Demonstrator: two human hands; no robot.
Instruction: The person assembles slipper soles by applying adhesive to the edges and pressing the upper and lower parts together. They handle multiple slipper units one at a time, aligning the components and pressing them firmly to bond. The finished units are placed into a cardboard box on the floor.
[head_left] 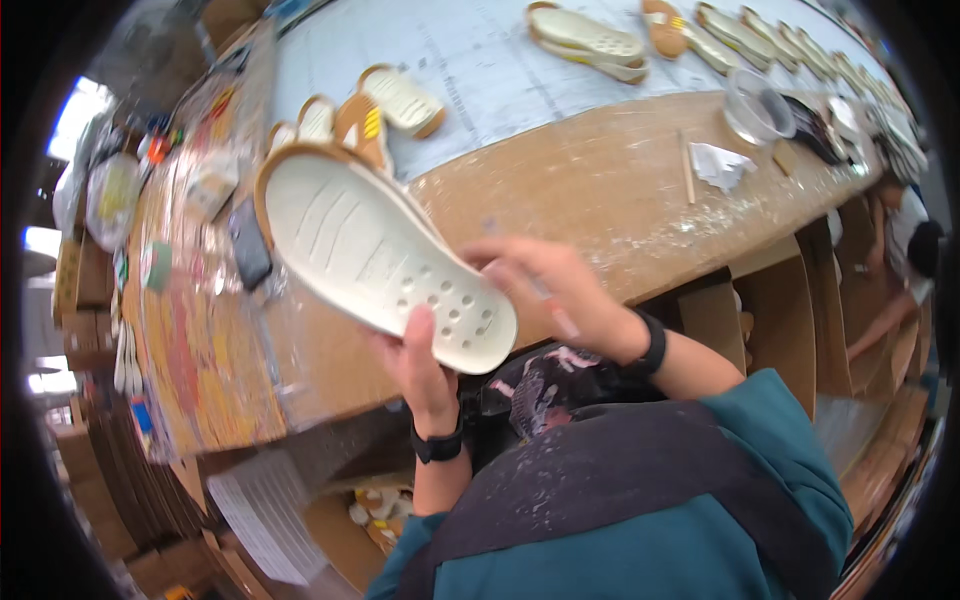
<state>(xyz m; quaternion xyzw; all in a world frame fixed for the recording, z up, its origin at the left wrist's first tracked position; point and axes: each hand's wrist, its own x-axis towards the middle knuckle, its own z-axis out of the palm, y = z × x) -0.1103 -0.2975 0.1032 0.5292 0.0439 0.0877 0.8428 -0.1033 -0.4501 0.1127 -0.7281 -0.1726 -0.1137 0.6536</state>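
My left hand (420, 375) grips a cream shoe sole (375, 235) near its narrow end, thumb lying on the top face. The sole has a tan rim, a cluster of round holes at the near end and curved grooves toward the wide end. It is held tilted above the table. At its right edge is my right hand (560, 290), fingers curled and slightly blurred. A slim white-and-orange stick (558, 315) shows within that hand; its exact kind is unclear. Behind the held sole, several cream and tan soles (402, 100) lie on the table, partly hidden by it.
The brown-edged table (580, 180) carries more soles (590, 42) in a row at the back. A clear plastic tub (757, 108), crumpled white paper (720, 167) and a wooden stick (687, 168) lie right; a dark phone (249, 243) lies left. Another person (905, 235) is at far right.
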